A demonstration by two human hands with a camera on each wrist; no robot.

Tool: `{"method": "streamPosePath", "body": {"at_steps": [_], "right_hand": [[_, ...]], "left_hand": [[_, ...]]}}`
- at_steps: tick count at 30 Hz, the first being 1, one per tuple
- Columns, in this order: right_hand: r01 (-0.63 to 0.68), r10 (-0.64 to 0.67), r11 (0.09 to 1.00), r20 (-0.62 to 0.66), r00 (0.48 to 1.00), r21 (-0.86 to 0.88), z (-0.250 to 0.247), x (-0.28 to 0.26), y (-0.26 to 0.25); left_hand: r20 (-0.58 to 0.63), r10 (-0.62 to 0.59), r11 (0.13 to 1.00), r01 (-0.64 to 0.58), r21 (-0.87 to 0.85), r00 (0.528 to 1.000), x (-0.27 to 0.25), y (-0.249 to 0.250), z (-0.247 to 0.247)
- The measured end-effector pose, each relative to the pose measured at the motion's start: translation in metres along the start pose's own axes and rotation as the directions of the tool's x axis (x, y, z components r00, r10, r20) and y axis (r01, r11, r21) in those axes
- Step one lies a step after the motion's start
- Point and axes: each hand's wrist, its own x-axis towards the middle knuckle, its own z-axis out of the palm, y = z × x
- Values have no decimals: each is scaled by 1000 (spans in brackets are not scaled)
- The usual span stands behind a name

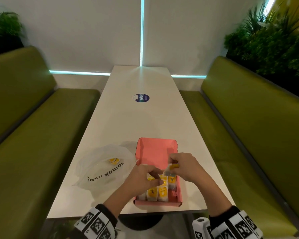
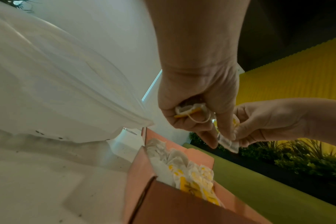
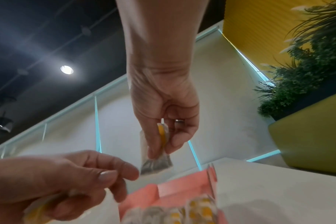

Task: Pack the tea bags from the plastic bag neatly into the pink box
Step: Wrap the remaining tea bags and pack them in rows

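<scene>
A long, smooth white table [image 1: 128, 121] runs away from both hands between padded green benches [image 1: 33, 138]. Left of the left hand lies a crinkled, translucent plastic bag [image 1: 100, 169] with dark lettering and one yellow tea bag [image 1: 114, 160] showing through it. Directly beneath both hands sits the open pink box [image 1: 155, 152], a shallow matte cardboard rectangle, its near half lined with packed tea bags [image 1: 158, 193], flat white sachets with yellow labels. The left hand [image 1: 143, 178] hovers palm down over the box, its fingers curled round a crumpled sachet [image 2: 188, 109] with a looped string, which only the left wrist view shows. The right hand [image 1: 185, 167], just beside it, pinches another held tea bag [image 3: 156, 164] between thumb and fingers so it hangs downward; the right wrist view reveals its grey mesh end.
</scene>
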Motion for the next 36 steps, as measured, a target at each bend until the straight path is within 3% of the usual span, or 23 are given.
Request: {"method": "streamPosePath", "body": {"at_steps": [5, 9, 18, 26, 36], "right_hand": [[-100, 114, 980, 76, 991, -173, 35, 8, 25], [-65, 101, 941, 90, 991, -333, 52, 4, 24], [-153, 164, 842, -25, 986, -518, 79, 1, 13], [-218, 199, 854, -90, 976, -473, 86, 3, 14], [-291, 182, 916, -359, 915, -275, 65, 0, 15]], "left_hand": [[180, -73, 927, 0, 374, 981, -8, -14, 12], [247, -103, 901, -15, 433, 963, -14, -20, 22], [211, -115, 894, 8, 447, 971, -15, -27, 30], [214, -76, 860, -45, 508, 974, -15, -29, 31], [192, -89, 865, -20, 501, 977, -15, -31, 33]]}}
